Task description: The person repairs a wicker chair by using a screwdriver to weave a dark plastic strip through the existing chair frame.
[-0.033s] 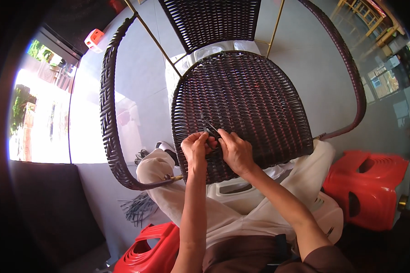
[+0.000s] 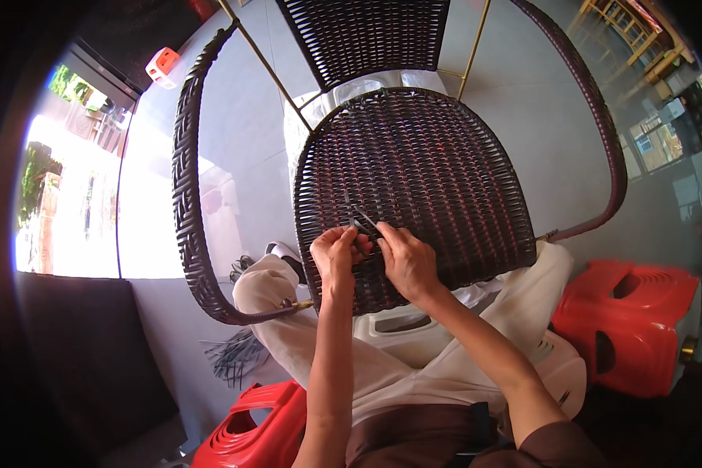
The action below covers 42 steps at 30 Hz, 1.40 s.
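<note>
A dark brown woven chair seat (image 2: 421, 164) spreads in front of me, with reddish lines running through the weave. Over its near left part, my left hand (image 2: 334, 249) is closed in a pinch, thumb against forefinger. Close beside it on the right, my right hand (image 2: 407, 264) is closed too, its fingertips pressed together. A thin dark weaving strip (image 2: 363, 214) slants up and left from between the fingertips of both hands. Which hand grips each part of it is partly hidden by the fingers.
Woven armrests (image 2: 186, 179) curve round both sides, and the backrest (image 2: 370, 35) lies beyond the seat, joined by brass-coloured rods (image 2: 269, 66). Red plastic stools (image 2: 630, 324) stand at right and lower left. Loose grey strips (image 2: 238, 357) lie on the floor by my left leg.
My right hand has shifted very slightly to the right. The left hand and the chair look almost the same.
</note>
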{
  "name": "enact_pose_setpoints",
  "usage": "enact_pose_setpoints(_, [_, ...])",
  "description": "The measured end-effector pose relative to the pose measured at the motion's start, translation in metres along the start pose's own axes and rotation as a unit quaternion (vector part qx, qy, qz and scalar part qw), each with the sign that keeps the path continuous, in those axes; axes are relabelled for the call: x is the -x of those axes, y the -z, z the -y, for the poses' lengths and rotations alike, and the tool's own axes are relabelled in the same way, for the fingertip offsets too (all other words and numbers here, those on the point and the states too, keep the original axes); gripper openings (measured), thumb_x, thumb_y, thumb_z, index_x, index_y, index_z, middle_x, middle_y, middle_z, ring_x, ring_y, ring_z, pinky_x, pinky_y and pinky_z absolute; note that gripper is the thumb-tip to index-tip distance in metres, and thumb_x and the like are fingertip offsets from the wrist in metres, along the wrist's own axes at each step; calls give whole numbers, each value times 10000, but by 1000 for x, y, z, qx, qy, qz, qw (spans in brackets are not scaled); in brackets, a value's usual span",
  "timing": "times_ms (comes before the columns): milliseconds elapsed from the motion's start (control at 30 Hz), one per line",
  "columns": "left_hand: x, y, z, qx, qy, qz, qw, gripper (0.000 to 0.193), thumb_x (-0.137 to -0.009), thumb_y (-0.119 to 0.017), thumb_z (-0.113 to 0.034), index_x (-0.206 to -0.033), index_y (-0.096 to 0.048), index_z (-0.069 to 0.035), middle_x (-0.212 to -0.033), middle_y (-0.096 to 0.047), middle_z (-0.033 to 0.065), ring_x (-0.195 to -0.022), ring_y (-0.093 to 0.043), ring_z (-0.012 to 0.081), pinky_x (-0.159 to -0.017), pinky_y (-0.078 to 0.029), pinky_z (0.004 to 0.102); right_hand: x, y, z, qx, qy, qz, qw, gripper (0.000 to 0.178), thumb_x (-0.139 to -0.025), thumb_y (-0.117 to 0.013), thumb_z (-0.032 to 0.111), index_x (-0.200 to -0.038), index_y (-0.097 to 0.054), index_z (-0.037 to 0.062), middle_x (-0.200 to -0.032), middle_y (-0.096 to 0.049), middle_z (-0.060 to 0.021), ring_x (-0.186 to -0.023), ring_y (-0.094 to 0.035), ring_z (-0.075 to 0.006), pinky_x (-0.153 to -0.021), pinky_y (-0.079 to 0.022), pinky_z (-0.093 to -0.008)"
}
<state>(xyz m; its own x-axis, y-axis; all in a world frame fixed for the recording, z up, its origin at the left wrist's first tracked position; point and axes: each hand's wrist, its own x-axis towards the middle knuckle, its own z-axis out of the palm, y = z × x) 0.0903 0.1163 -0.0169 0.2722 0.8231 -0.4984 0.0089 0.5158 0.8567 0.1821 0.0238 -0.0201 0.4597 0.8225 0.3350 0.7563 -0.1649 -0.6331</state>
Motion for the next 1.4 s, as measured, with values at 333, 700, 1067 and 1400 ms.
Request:
enact_pose_setpoints(333, [7, 3, -6, 36, 40, 37, 998, 128, -828, -591, -118, -845, -610, 8, -682, -638, 78, -591, -623, 131, -519, -478, 205, -39, 45, -55, 204, 30, -35, 978, 276, -799, -544, 33, -1071, -585, 8, -915, -492, -110, -877, -483, -284, -753, -414, -370])
enact_pose_setpoints(700, [7, 22, -8, 153, 87, 121, 977, 82, -844, -587, -87, -818, -574, -10, -692, -606, 62, -680, -635, 159, -752, -545, 312, -99, -40, -7, -69, -77, 87, 991, 85, -715, -683, 75, -787, -651, 42, -760, -595, -89, -669, -599, -239, -616, -484, -346])
enact_pose_setpoints(1067, [15, 27, -11, 187, 71, 145, 969, 83, -846, -581, -95, -829, -584, -14, -690, -590, 43, -683, -596, 131, -765, -502, 280, -97, -40, -8, -110, -53, 114, 986, 80, -724, -655, 10, -726, -575, 16, -722, -608, -96, -665, -598, -229, -621, -481, -336])
enact_pose_setpoints(1400, [20, 24, -15, -97, -98, 103, 985, 164, -865, -562, -149, -826, -609, 3, -757, -586, -15, -693, -480, 47, -673, -379, 198, -110, -45, -15, -171, -43, 23, 984, 42, -793, -553, -5, -794, -511, -8, -735, -606, -154, -677, -596, -308, -606, -465, -379])
